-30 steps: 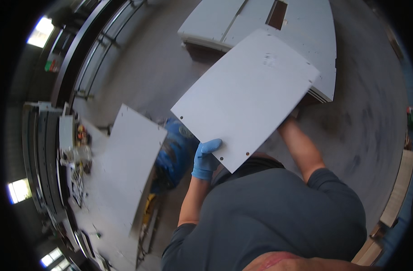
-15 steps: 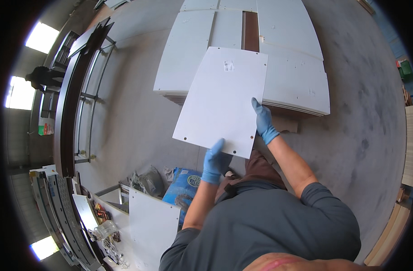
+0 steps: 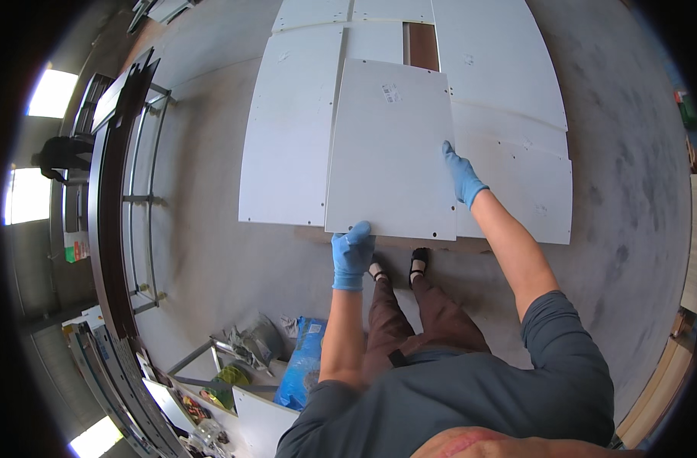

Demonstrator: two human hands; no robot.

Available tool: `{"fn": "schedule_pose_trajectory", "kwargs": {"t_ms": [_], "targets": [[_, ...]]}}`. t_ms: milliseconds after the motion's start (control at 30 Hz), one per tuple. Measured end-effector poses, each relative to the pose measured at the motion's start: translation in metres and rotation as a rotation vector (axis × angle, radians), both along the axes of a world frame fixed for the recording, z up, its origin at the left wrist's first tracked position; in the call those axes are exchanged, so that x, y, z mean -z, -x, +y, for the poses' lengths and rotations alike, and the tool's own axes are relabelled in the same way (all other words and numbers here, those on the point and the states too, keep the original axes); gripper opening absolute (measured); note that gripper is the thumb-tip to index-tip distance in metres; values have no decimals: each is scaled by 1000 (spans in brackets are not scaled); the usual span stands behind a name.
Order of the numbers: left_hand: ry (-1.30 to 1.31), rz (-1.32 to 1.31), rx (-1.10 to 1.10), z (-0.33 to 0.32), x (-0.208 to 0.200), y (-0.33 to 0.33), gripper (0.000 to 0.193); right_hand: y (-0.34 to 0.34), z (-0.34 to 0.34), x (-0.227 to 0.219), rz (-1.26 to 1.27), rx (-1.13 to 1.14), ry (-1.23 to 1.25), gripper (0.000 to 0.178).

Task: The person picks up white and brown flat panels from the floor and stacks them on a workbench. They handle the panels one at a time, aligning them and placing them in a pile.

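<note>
Two gloved hands hold one white panel (image 3: 390,153): the left hand (image 3: 352,256) is clamped on its near edge, the right hand (image 3: 463,177) on its right edge, fingers hidden underneath. The panel lies over several white boards (image 3: 291,130), beside one brown strip (image 3: 422,49), and bears one label (image 3: 391,93). At lower left are one blue bag (image 3: 301,362) and one clear jar (image 3: 209,429); their contents cannot be made out.

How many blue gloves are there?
2. One blue glove is on the left hand, at the white panel's near edge; the other glove is on the right hand, at its right edge. The distant person is too dark to check.
</note>
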State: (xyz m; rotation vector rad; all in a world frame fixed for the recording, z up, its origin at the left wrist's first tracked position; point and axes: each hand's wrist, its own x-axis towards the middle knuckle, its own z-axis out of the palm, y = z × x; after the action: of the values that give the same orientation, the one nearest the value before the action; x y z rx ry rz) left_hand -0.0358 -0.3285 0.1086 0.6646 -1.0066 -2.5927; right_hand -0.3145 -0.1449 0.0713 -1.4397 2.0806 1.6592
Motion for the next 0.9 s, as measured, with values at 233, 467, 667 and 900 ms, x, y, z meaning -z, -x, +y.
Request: {"fn": "schedule_pose_trajectory", "kwargs": {"t_ms": [233,467,667,900], "targets": [[672,-316,39,-53,106,93,28,103,-68,74,134,195,0,66],[1674,-375,164,-54,165,159,87,212,-120,121,297,-58,-201,51],[1780,-527,324,-49,183,176,90,273,-148,154,264,4,-278,47],[1763,-565,360,-48,187,176,92,327,-166,218,-292,1410,1693,91]]}}
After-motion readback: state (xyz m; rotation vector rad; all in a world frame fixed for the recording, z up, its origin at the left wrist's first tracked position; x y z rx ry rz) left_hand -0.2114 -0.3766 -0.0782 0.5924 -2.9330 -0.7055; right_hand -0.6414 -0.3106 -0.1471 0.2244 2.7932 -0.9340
